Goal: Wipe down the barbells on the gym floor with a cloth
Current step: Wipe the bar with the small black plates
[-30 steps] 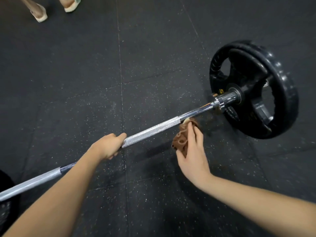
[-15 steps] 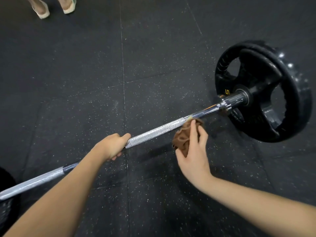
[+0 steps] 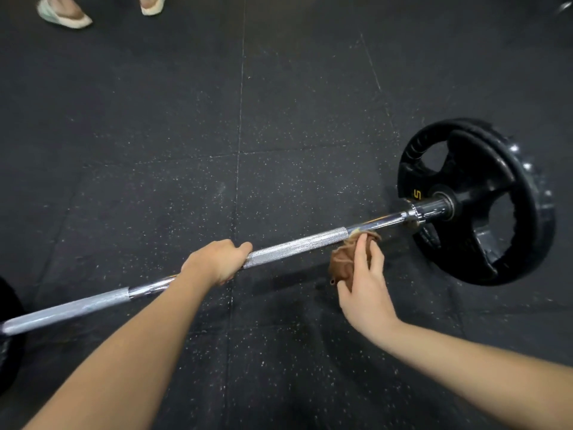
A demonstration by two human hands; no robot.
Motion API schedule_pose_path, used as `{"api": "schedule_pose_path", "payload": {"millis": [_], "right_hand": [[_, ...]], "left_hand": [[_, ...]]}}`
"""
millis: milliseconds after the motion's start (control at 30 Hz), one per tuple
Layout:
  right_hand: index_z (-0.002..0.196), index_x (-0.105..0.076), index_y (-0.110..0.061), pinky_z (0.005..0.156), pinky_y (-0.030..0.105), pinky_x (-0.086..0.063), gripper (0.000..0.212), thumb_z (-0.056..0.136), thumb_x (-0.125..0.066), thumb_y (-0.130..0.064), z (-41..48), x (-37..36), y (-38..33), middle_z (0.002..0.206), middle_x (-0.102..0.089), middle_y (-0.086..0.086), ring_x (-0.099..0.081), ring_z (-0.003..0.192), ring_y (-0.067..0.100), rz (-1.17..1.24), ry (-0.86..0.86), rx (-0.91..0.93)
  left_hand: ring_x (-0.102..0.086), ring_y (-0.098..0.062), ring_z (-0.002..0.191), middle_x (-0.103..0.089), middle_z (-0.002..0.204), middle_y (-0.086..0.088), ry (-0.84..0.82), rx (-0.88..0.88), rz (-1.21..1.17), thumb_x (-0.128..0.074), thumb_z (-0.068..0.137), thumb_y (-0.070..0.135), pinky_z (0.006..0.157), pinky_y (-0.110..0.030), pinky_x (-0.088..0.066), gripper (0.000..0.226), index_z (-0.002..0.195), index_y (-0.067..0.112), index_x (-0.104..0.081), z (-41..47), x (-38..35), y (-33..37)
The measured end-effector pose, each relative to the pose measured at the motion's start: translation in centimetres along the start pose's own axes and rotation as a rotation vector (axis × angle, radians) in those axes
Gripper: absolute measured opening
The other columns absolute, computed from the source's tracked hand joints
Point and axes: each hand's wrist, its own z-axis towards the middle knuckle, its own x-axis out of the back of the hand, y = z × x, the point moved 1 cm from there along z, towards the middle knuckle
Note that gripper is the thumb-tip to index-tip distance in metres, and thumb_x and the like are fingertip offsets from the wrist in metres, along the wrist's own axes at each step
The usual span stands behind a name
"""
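Observation:
A chrome barbell (image 3: pixel 297 246) with knurled sections runs from lower left to right across the black rubber floor. A black weight plate (image 3: pixel 521 212) sits on its right end. My left hand (image 3: pixel 217 262) grips the bar near its middle. My right hand (image 3: pixel 366 293) holds a crumpled brown cloth (image 3: pixel 344 262) against the near side of the bar, where the knurling ends and the smooth chrome begins. Part of the cloth is hidden behind my fingers.
Another black plate (image 3: pixel 9 342) shows at the left edge on the bar's other end. A second person's feet in light sandals (image 3: pixel 65 13) stand at the top left. The speckled rubber floor tiles (image 3: pixel 279 103) stretch beyond the bar.
The cloth in my right hand stays at the end of the knurled section, shifting only slightly. My left hand keeps its grip. The view has drifted a little.

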Motion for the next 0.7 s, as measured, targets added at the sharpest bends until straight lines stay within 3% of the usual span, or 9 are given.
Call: {"api": "schedule_pose_path", "payload": {"millis": [67,200,400,600,700], "right_hand": [[0.162,0.015,-0.021,0.113,0.043,-0.042,0.097,0.099,-0.059,-0.015,-0.1,-0.8,-1.1,0.161,0.010,-0.011,-0.044,0.137,0.034,-0.018,-0.019,-0.042],[0.161,0.017,-0.021,0.101,0.044,-0.049,0.099,0.099,-0.059,-0.019,0.0,-2.3,-3.2,0.164,0.011,-0.006,-0.053,0.127,0.036,-0.041,0.045,-0.155],[0.164,0.002,-0.020,0.114,0.040,-0.037,0.090,0.099,-0.057,-0.006,1.0,-1.2,-5.8,0.169,0.004,-0.003,-0.040,0.139,0.032,0.128,0.327,-0.197],[0.163,0.009,-0.018,0.102,0.044,-0.048,0.093,0.098,-0.055,-0.004,-0.7,-4.5,-7.3,0.169,0.023,-0.002,-0.053,0.125,0.039,0.106,0.242,-0.179],[0.159,0.020,-0.027,0.096,0.045,-0.051,0.097,0.100,-0.054,-0.008,-2.0,-6.0,-7.3,0.167,0.027,-0.007,-0.055,0.121,0.035,0.087,0.198,-0.181]], "left_hand": [[-0.061,-0.026,0.073,-0.064,0.074,-0.006,0.008,-0.023,0.019,-0.031,0.090,0.051,0.085,-0.038,-0.050,0.046,0.071,0.016,-0.053,0.0,0.0,0.0],[-0.056,-0.022,0.080,-0.062,0.088,-0.006,0.015,-0.064,0.068,-0.029,0.095,0.044,0.077,-0.038,-0.042,0.042,0.081,0.015,-0.056,0.1,0.1,0.3],[-0.056,-0.024,0.080,-0.059,0.087,-0.005,0.046,-0.077,0.081,-0.030,0.096,0.045,0.079,-0.038,-0.043,0.044,0.082,0.015,-0.059,0.0,0.2,0.2],[-0.057,-0.026,0.081,-0.060,0.086,-0.005,0.064,-0.101,0.072,-0.028,0.097,0.044,0.079,-0.038,-0.043,0.045,0.081,0.015,-0.058,-0.4,0.1,-0.2],[-0.056,-0.025,0.080,-0.060,0.087,-0.006,0.068,-0.102,0.081,-0.028,0.098,0.043,0.080,-0.038,-0.043,0.045,0.081,0.014,-0.058,-0.7,0.2,-0.2]]}}
